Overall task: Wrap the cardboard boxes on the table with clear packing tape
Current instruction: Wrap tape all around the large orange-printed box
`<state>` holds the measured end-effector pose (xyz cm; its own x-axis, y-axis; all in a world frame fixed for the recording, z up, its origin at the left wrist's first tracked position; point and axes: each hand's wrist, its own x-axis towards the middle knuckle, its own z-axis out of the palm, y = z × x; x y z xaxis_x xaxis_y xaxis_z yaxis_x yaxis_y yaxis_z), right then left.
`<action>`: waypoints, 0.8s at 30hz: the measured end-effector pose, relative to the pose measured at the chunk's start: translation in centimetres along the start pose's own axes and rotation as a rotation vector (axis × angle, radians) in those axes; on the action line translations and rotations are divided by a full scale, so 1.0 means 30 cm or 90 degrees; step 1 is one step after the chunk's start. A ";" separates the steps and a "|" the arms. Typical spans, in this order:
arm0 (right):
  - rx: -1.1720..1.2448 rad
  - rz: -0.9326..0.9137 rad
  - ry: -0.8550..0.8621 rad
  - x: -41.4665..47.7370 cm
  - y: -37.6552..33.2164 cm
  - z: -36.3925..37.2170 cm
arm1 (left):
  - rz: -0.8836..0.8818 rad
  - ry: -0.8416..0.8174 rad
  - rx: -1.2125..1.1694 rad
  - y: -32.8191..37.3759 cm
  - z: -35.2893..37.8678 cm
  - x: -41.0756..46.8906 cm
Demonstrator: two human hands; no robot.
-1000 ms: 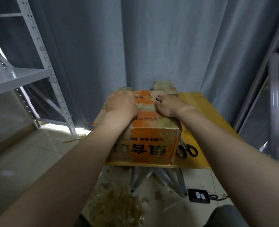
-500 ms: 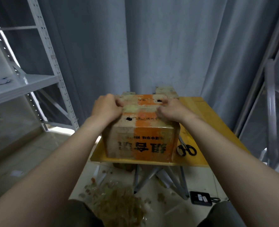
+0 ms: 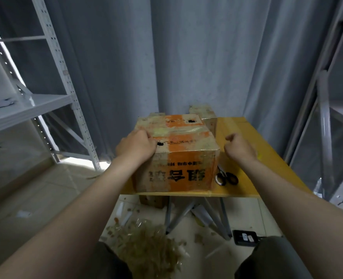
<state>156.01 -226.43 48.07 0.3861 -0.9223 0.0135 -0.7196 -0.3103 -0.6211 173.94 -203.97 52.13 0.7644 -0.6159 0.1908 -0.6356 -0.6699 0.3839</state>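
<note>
Worn orange-and-tan cardboard box (image 3: 176,158) with black print, at the near left edge of a yellow tabletop (image 3: 267,158). Gripping its top left edge, left hand (image 3: 136,147), fingers curled over the cardboard. Just right of it and not touching, right hand (image 3: 240,149), fingers curled on nothing visible. Black-handled scissors (image 3: 227,178) beside the box.

Our left hand (image 3: 136,147) curls over the cardboard box (image 3: 178,174) at its top left edge; our right hand (image 3: 240,150) hovers beside it (curled, holding nothing), above the scissors (image 3: 227,178) on the table (image 3: 267,168).
</note>
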 end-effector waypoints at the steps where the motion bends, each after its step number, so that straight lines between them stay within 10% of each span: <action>1: -0.081 0.024 -0.058 0.001 0.034 0.009 | -0.001 0.009 0.007 -0.002 0.010 0.003; 8: -0.224 0.045 0.024 0.025 0.194 0.051 | 0.012 0.025 0.003 0.033 0.042 0.024; 18: 0.335 -0.149 0.201 0.021 -0.086 -0.127 | 0.066 0.063 -0.081 0.135 0.013 0.012; 24: 0.475 -0.257 0.079 -0.138 -0.296 -0.227 | 0.169 0.041 -0.352 0.240 -0.088 -0.038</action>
<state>156.86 -221.42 58.87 0.4343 -0.8058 0.4026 0.0438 -0.4275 -0.9030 168.77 -206.99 57.08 0.6033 -0.6945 0.3920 -0.6679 -0.1713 0.7243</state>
